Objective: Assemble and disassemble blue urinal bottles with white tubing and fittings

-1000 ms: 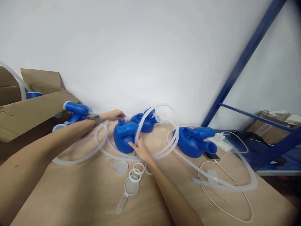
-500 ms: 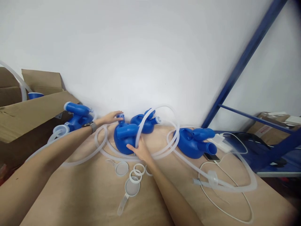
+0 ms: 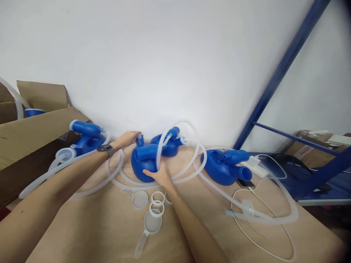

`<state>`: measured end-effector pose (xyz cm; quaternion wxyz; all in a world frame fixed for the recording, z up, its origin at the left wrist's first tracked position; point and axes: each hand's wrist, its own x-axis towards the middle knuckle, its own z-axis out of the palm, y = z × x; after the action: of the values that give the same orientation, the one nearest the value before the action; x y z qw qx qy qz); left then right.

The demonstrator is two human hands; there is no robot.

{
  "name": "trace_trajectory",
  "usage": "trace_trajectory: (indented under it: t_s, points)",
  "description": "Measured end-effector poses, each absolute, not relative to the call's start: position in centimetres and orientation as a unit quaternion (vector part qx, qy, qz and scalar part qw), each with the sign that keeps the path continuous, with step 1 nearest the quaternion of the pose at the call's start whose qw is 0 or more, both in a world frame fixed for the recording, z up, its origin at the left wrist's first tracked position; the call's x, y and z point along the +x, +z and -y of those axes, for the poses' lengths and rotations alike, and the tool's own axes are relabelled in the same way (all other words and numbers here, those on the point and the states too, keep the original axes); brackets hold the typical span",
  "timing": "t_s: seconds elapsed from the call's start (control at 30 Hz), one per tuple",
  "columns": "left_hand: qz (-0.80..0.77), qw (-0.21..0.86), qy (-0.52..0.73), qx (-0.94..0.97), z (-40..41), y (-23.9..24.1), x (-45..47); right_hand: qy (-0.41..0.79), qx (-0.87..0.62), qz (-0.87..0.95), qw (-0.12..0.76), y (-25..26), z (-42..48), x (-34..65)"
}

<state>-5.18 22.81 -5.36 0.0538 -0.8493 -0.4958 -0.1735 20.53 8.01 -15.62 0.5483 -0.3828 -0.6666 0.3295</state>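
Blue plastic dominates the head view: the middle blue vessel (image 3: 144, 162) sits on the brown table (image 3: 95, 226), far off by the wall. The left hand (image 3: 126, 139) reaches its small top nozzle (image 3: 140, 138), fingertips touching; whether they pinch it I cannot tell. The right hand (image 3: 160, 174) lies spread against the vessel's near side, beside a clear tube (image 3: 160, 148) whose end it hides. White rings (image 3: 157, 197) and strainer lids (image 3: 152, 223) lie loose nearer, unfitted.
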Motion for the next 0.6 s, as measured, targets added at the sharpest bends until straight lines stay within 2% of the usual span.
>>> trace_trajectory:
  t_s: [0.33, 0.6]
  points:
    - [0.557, 0.045, -0.221, -0.799, -24.0, -6.0, -4.0, 0.324, -0.377, 0.663, 0.560, -16.1, -8.3, 20.5]
    - [0.656, 0.007, -0.319, -0.684, -25.1, -4.6, -4.8, 0.316, -0.363, 0.682, 0.551, -15.8, -8.2, 20.8]
